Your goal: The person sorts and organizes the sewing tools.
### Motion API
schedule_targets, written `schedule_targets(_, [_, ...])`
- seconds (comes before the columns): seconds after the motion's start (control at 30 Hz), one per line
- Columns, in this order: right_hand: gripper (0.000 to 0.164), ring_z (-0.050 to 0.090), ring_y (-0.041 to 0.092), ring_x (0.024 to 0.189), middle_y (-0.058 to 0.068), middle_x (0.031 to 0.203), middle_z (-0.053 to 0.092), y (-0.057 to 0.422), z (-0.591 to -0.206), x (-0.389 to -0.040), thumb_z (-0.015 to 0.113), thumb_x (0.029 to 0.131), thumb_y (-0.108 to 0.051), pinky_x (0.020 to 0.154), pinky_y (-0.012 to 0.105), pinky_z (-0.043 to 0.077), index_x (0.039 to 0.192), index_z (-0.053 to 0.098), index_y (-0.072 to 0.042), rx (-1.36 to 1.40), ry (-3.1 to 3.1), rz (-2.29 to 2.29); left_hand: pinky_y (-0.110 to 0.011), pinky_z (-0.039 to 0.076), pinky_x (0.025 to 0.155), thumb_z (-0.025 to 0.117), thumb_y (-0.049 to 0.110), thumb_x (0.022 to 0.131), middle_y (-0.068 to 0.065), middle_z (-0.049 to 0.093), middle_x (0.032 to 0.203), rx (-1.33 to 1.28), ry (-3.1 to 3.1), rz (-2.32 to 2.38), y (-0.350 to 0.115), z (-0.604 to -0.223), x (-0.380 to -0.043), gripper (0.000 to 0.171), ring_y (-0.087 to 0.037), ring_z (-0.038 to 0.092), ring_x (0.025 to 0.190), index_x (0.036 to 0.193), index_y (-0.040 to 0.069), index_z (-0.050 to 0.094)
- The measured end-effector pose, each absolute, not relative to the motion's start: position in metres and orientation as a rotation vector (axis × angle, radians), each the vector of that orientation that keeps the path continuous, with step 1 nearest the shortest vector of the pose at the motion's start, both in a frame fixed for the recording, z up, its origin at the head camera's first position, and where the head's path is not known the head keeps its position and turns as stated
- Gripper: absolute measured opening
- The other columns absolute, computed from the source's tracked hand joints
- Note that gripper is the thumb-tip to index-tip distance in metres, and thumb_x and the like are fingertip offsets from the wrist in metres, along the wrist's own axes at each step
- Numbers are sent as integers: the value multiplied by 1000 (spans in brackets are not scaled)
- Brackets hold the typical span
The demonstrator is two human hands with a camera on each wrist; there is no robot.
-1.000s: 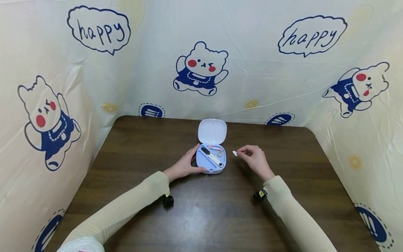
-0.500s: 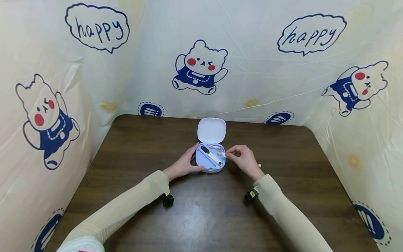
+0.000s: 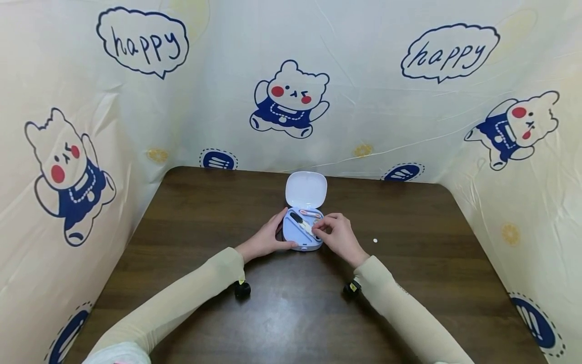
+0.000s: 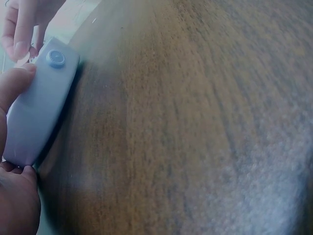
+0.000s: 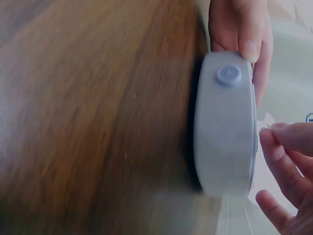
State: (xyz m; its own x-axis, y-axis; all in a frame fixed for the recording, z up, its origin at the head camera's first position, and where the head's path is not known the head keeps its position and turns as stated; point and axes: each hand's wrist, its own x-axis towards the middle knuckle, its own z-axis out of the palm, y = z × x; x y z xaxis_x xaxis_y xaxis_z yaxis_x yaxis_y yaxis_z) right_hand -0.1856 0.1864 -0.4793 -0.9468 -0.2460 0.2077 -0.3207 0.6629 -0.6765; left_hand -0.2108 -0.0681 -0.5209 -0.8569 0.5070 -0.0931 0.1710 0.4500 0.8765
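A light blue sewing-kit-like case (image 3: 294, 237) stands on the table with its pale lid (image 3: 306, 189) raised at the back. My left hand (image 3: 268, 238) holds the case by its left side, thumb at the front corner. Inside lie a black-and-white tool (image 3: 297, 219), perhaps a seam ripper or snips, and a small orange-and-white item (image 3: 310, 213). Over the case's right half is my right hand (image 3: 338, 236), thumb and forefinger pinching a small flat white piece (image 5: 268, 119); its kind is unclear. That hand hides part of the case's contents.
A small white round piece (image 3: 375, 240), like a button, lies on the brown wooden table (image 3: 291, 313) right of my right hand. Behind the table hangs a printed cloth (image 3: 364, 101), which also covers both sides.
My right hand has moved left from beside the case to over its inside, still pinching the white piece. The button-like piece has come into sight. My left hand has stayed put.
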Motion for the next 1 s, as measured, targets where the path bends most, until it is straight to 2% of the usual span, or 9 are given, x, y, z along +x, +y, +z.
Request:
schedule_targets(0.13, [3,58,29,108,3,92,72,180,-479,-183,83,90,-13,97,49,43,89,80,-11,526,-2769,1064,-46,27,125,84,41,89,-16,15,173,578,2368,1362,-68,-522,-212,112,-30,21,158,168,11,9])
schedule_targets(0.33, [5,56,33,115,0,84,75,173,-478,-177,81,91,-10,113,62,29,88,78,-13,636,-2752,936,-44,28,125,85,39,89,-16,16,172,570,2359,1378,-69,-524,-213,112,-30,22,157,168,11,11])
schedule_targets(0.77, [8,59,33,114,-3,85,76,163,-479,-173,84,87,-9,113,74,26,87,78,-15,768,-2710,726,-43,31,123,85,37,89,-16,16,172,571,2358,1382,-69,-523,-212,111,-30,24,157,168,13,11])
schedule_targets(1.0, [6,59,35,118,-4,85,77,162,-478,-174,84,89,-12,114,73,25,88,78,-15,817,-2731,696,-42,30,123,84,37,90,-15,14,173,567,2347,1371,-69,-522,-212,111,-29,22,157,169,14,10])
